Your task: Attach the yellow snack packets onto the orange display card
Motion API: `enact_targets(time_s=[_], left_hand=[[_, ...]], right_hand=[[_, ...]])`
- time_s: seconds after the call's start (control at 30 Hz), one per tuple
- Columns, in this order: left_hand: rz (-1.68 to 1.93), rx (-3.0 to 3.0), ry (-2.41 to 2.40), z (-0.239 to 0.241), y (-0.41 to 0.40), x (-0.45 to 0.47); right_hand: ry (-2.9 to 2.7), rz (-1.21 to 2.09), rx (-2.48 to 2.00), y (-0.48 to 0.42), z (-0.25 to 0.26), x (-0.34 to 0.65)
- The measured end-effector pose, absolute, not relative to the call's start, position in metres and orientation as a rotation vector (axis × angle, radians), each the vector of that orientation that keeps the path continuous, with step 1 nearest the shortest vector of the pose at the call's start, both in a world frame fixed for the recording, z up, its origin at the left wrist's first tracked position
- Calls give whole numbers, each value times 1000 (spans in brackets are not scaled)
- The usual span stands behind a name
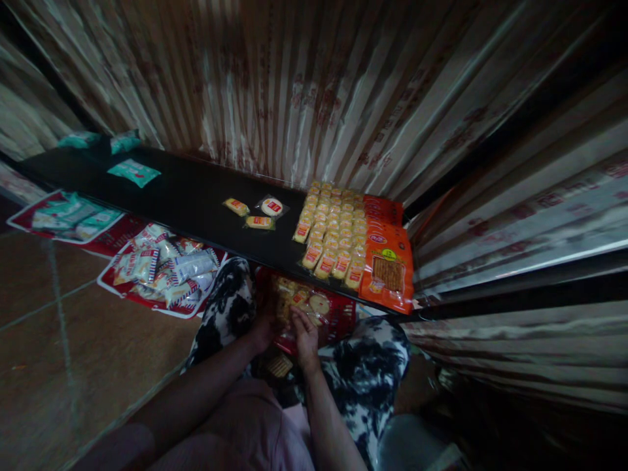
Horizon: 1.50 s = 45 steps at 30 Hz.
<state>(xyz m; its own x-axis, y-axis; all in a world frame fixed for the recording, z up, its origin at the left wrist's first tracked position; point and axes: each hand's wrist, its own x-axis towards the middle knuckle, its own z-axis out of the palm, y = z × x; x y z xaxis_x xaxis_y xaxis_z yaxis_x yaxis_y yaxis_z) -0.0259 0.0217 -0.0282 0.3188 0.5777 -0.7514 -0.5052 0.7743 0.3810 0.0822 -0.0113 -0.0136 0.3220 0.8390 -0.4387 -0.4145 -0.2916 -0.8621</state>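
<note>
Resting low between the knees, a red plastic basket [338,314] heaped with small clear-wrapped round and oblong biscuits is reached into by both hands. The right hand [305,337] is laid over the near edge of the heap, fingers curled down onto a clear-wrapped pale biscuit packet [314,307] — whether it is actually pinched cannot be told in the dim light. The left hand [265,330] is seen beside the basket's left wall, mostly in shadow, and its grip cannot be made out. Each packet in the basket is shown as glossy film with a red label over a yellow-brown biscuit. Just above, on a long black shelf [196,196], a neat grid of like yellow packets [333,226] is laid out beside an orange printed bag [390,261] — three loose packets [258,212] lie apart to its left. On the brown tiled floor [59,340], a red tray of white wrapped snacks [161,268] is set near the left knee
</note>
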Motion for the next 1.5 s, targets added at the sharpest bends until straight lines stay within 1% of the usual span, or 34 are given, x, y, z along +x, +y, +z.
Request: enact_targets(time_s=[0.17, 0.43, 0.73, 1.07, 1.33, 1.5], left_hand=[[723, 72, 1047, -31, 21, -25], [784, 150, 1056, -16, 21, -21], [828, 260, 1120, -13, 18, -23], [873, 638, 1188, -11, 18, -20], [829, 1100, 1288, -12, 15, -19], [830, 1361, 1333, -11, 11, -19]], right_hand=[[-610, 1183, -1467, -15, -1, 84], [-723, 1093, -1551, -18, 11, 78], [-608, 1095, -1561, -16, 3, 80], [-498, 1220, -1535, -16, -21, 81], [-534, 1255, -1481, -17, -12, 78], [-602, 1224, -1474, -19, -20, 79]])
